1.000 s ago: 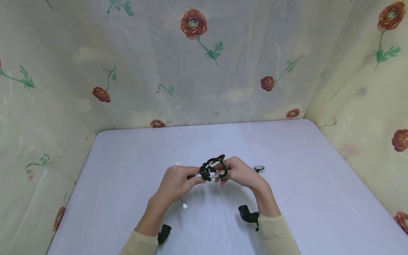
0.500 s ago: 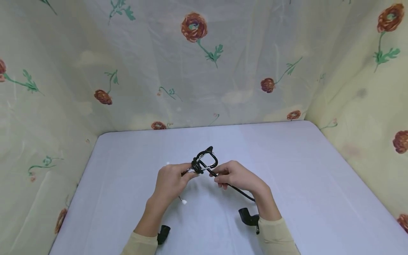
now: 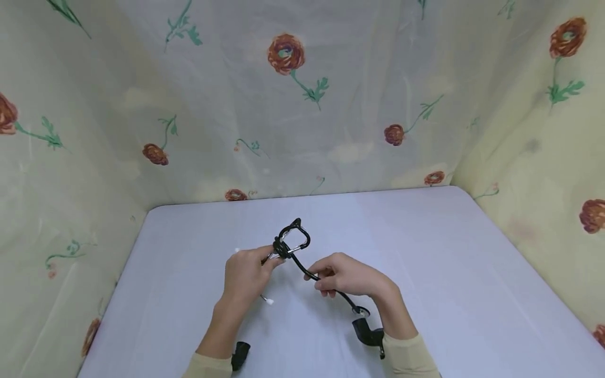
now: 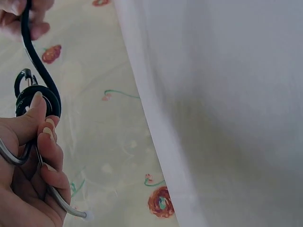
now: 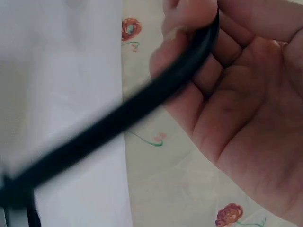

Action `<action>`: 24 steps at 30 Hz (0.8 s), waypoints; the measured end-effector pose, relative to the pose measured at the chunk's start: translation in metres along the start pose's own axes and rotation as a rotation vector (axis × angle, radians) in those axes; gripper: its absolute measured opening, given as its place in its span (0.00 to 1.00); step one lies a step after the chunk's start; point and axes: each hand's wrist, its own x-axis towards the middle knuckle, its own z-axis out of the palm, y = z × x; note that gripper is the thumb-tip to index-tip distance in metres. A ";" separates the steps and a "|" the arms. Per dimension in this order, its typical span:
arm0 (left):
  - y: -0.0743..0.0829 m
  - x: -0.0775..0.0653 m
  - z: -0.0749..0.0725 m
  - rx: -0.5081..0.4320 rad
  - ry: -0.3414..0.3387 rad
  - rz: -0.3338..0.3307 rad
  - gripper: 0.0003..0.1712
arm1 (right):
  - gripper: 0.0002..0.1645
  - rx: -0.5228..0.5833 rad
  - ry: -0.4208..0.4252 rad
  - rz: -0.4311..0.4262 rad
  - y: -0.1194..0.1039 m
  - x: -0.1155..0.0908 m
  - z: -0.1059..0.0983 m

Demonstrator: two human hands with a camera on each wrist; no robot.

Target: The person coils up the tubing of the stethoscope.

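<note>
A stethoscope with black tubing (image 3: 303, 269) hangs between both hands above the table. My left hand (image 3: 246, 274) pinches it where the tube winds in tight coils (image 3: 281, 248) around its metal part. A black loop with silver stretches (image 3: 306, 242) sticks out beyond the coils. In the left wrist view, metal ear tubes (image 4: 60, 200) pass through the left palm, one ending in a whitish tip (image 4: 88, 215). My right hand (image 3: 347, 274) pinches the loose length of tubing, seen blurred as a dark tube (image 5: 109, 123) in the right wrist view. The round chest piece (image 3: 361, 311) dangles below that hand.
A white-covered table (image 3: 425, 252) lies beneath the hands. Flower-patterned sheeting (image 3: 350, 110) stands behind it and at both sides. Black bent pieces sit at the right wrist (image 3: 366, 332) and the left wrist (image 3: 240, 355).
My right hand has moved down from the coils, and a length of tubing has come out between the hands. The left hand has shifted slightly left. The chest piece has swung down toward the right wrist.
</note>
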 end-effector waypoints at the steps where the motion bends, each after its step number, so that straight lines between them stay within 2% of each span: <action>1: -0.001 0.000 0.000 0.003 0.006 -0.006 0.09 | 0.15 0.003 -0.009 -0.003 -0.001 0.000 0.000; 5: -0.006 0.000 0.000 0.003 0.006 -0.024 0.09 | 0.14 0.016 -0.025 -0.020 -0.003 -0.001 0.002; 12: -0.004 0.001 0.001 0.056 0.010 0.012 0.08 | 0.11 0.001 -0.030 -0.032 -0.007 -0.001 0.001; 16: 0.000 0.000 0.004 0.116 -0.042 0.021 0.08 | 0.10 -0.018 -0.015 -0.040 -0.008 -0.001 0.000; 19: 0.002 -0.001 0.006 0.148 -0.088 0.034 0.08 | 0.09 -0.039 0.021 -0.052 -0.007 -0.002 -0.001; 24: 0.004 -0.002 0.006 0.151 -0.120 0.043 0.08 | 0.10 -0.037 0.121 -0.047 -0.007 -0.004 -0.005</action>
